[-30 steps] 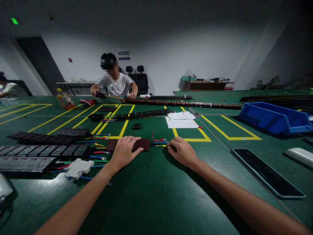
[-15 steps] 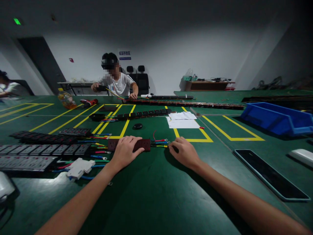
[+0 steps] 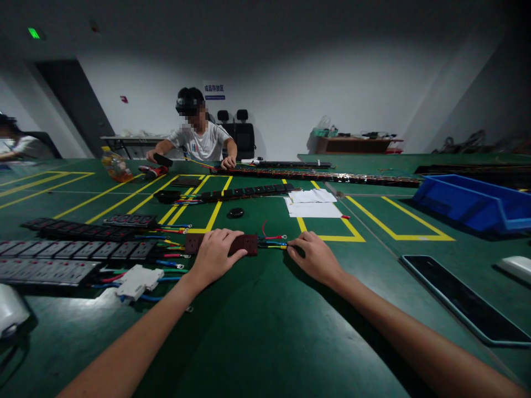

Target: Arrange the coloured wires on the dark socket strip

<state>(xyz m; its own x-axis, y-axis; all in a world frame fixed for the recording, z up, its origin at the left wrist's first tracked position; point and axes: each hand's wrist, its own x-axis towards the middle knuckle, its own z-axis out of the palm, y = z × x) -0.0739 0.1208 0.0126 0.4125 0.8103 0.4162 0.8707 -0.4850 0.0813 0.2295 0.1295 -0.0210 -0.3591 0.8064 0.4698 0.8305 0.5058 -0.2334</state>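
1. The left hand (image 3: 215,254) lies palm-down over a dark brown socket block (image 3: 249,244), its fingers draped over the block's far edge and holding it down on the green surface (image 3: 265,331).
2. The block lies flat near the middle of the surface, just ahead of the person, with its right end uncovered.
3. A bundle of coloured wires (image 3: 271,241) runs out of that right end, with ring terminals at the tips.
4. The right hand (image 3: 315,257) sits at the wire tips with its fingers curled in narrow. The fingertips are hidden, so I cannot tell whether they pinch a wire.
5. To the left lie rows of socket strips (image 3: 62,260) and a white part (image 3: 136,281).
6. On the right lie a black panel (image 3: 464,301) and a blue bin (image 3: 468,204).
7. Across the surface, a co-worker (image 3: 203,143) sits with both hands on it.
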